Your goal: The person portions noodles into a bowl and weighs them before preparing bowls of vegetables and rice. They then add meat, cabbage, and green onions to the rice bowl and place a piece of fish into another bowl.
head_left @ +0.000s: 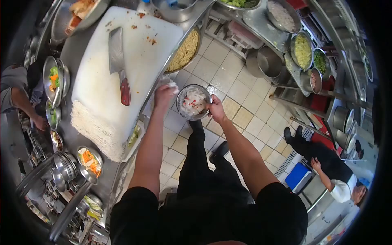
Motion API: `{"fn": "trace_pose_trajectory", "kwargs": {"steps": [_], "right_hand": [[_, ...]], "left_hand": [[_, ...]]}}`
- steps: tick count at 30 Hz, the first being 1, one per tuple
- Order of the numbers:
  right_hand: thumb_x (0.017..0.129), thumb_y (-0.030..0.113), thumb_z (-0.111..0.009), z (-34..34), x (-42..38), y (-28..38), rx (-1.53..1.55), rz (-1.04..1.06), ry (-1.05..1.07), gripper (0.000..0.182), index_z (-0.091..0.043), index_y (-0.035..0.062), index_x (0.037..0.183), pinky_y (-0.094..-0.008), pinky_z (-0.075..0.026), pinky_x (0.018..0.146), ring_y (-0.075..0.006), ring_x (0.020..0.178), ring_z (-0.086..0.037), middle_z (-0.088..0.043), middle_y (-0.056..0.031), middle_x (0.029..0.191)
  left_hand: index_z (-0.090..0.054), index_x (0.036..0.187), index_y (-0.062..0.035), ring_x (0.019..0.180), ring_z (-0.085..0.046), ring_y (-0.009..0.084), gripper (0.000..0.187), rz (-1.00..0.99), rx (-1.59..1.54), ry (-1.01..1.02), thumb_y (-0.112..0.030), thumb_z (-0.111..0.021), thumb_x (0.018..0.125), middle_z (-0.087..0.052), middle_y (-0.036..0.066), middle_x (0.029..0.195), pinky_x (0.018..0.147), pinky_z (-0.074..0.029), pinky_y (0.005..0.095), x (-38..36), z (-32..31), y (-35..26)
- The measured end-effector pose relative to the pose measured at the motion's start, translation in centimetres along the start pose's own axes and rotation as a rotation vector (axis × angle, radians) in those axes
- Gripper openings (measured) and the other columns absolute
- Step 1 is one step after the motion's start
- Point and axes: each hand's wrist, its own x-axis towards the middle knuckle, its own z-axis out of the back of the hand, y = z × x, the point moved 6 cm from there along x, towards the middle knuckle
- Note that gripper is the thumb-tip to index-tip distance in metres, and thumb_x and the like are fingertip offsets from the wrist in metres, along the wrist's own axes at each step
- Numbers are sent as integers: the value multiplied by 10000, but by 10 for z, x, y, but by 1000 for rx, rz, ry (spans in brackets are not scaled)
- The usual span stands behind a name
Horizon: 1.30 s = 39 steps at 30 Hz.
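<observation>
- The right hand (215, 108) grips the rim of a small steel bowl (193, 102), held over the tiled floor just beside the counter edge.
- The bowl already holds pale chopped food with red flecks.
- The left hand (164, 94) is closed on a white cloth (171, 85), near the bowl's other side.
- The cleaver (118, 63) lies idle on the white cutting board (134, 49), so cutting looks finished.
</observation>
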Motion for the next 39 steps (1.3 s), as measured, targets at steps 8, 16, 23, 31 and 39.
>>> {"fn": "trace_pose_trajectory", "kwargs": {"steps": [8,16,23,31,39], "right_hand": [[709,-65,-529,21,-100,112,107,89,14,211,-428,107,777,-257,-318,273,-117,351,-413,-498,-31,588],[680,-70,-513,47,-222,169,-37,206,217,252,-472,102,860,-260,-329,265,-121,368,-438,-501,-25,635],[670,-59,-462,69,-278,144,-111,158,389,298,-469,86,930,-267,-336,282,-147,470,-515,-559,-58,750],[691,-70,-437,37,-335,149,-130,76,654,244,-426,116,847,-267,-312,274,-145,438,-469,-517,-48,699],[723,-75,-429,-5,-344,122,-171,115,731,259,-440,132,879,-255,-323,269,-135,417,-470,-512,-29,678]], "left_hand": [[-649,1048,-6,808,-657,215,277,-363,755,46,-113,-654,793,-680,131,877,778,-510,336,-143,-128,-116],[-405,1390,-173,1232,-410,454,930,-550,1421,108,-344,-806,569,-368,216,1394,1028,-382,456,-280,-243,-109],[-489,1289,-146,1069,-561,404,554,-592,1552,-202,-197,-644,760,-448,243,1283,892,-485,453,-357,-261,-54],[-525,1252,-168,1036,-572,412,708,-456,1400,-304,-312,-775,605,-480,239,1255,855,-483,456,-458,-238,-80],[-602,1135,-166,1038,-553,420,447,-669,1417,-484,-235,-662,698,-498,199,1185,853,-487,464,-454,-204,-58]]}}
